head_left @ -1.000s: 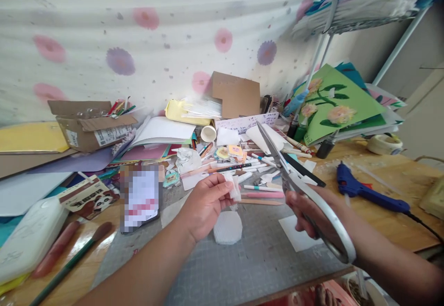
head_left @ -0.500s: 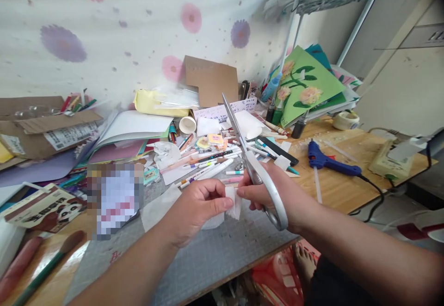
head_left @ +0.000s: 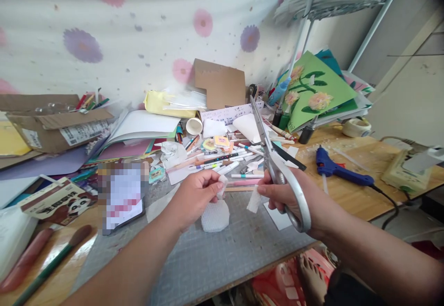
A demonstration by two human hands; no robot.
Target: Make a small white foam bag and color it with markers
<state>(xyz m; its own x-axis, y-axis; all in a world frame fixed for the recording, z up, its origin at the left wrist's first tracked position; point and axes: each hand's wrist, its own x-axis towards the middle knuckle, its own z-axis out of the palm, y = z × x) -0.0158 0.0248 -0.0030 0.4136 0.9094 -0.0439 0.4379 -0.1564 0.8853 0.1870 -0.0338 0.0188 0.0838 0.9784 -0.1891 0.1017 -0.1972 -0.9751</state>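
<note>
My left hand [head_left: 198, 194] is closed, pinching a small scrap of white tissue [head_left: 222, 186] between thumb and fingertips. In my right hand [head_left: 285, 191] is a pair of metal scissors [head_left: 265, 135], blades pointing up and away from me, the handle loops around the hand. The thumb and fingers of that same hand also pinch a narrow strip of white tissue [head_left: 253, 200]. A gap separates the strip from the left hand's scrap. On the grey cutting mat [head_left: 194, 264], below the left fingertips, lies a rounded piece of textured white tissue [head_left: 215, 216].
Scattered pens and markers [head_left: 222, 160] cover the mat's back. A phone [head_left: 123, 199] with a blurred screen stands left. To the right lie a blue glue gun [head_left: 342, 169] and a power strip [head_left: 404, 169]. A brush [head_left: 57, 260] rests at front left; a cardboard box [head_left: 57, 123] stands behind.
My hands have moved apart, and the white tissue between them is now in two separate pieces, one in each hand. The rounded piece on the mat shows more fully. The view has shifted slightly.
</note>
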